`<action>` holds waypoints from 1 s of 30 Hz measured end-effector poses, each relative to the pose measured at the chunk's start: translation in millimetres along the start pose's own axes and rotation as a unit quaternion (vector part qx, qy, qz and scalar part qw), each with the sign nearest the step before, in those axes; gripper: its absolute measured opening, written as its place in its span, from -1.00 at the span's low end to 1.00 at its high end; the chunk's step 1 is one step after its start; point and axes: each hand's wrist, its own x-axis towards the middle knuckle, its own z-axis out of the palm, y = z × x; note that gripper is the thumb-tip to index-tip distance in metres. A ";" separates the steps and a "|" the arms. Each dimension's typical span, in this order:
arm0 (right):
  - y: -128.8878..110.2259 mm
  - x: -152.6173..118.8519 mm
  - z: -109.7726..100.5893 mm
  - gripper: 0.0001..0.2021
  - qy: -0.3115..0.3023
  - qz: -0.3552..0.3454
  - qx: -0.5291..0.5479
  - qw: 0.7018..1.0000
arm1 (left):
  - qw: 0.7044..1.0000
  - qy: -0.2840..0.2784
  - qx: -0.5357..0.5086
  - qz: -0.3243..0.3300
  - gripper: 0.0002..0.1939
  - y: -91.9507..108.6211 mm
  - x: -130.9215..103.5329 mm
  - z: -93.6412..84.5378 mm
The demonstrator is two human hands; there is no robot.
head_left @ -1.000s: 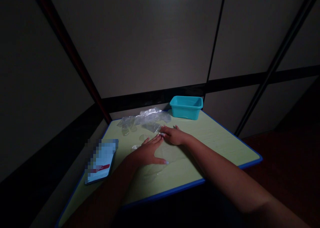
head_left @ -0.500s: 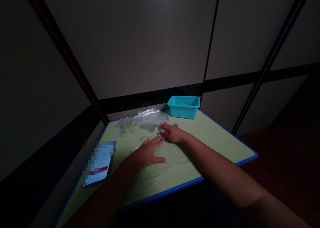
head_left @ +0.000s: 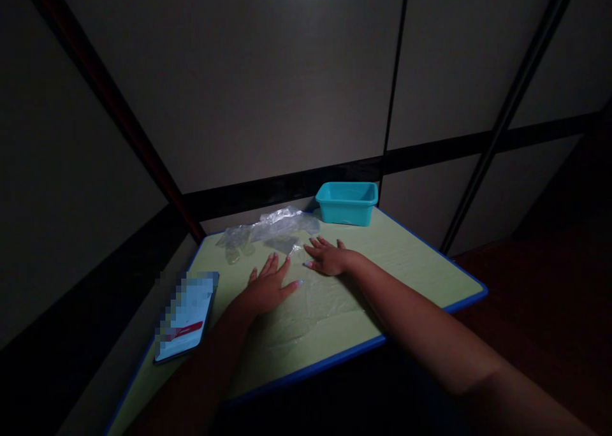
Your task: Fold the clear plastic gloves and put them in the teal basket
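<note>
A thin clear plastic sheet or bag (head_left: 306, 305) lies flat on the pale green table, its outline hard to make out. My left hand (head_left: 268, 288) rests palm down on its left part, fingers spread, thumb pointing right. My right hand (head_left: 329, 257) lies palm down to the right and slightly farther away, fingers apart. Neither hand grips anything. Just beyond the fingertips is a crumpled heap of clear plastic bags (head_left: 280, 224).
A turquoise plastic basket (head_left: 348, 211) stands at the table's back corner. On the left lies a tablet or large phone (head_left: 186, 318) with a lit, partly blurred screen. The table (head_left: 421, 264) has a blue edge and stands against dark-trimmed panels (head_left: 282, 104).
My left hand has slid left, away from my right hand, and its fingers now point more forward. My right hand has barely moved. The view has shifted slightly.
</note>
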 end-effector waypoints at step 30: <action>-9.1 -11.3 -7.0 -0.08 -0.025 -0.027 -0.003 0.999 | 0.997 0.024 -0.001 0.071 -0.21 -1.6 1.4 -0.3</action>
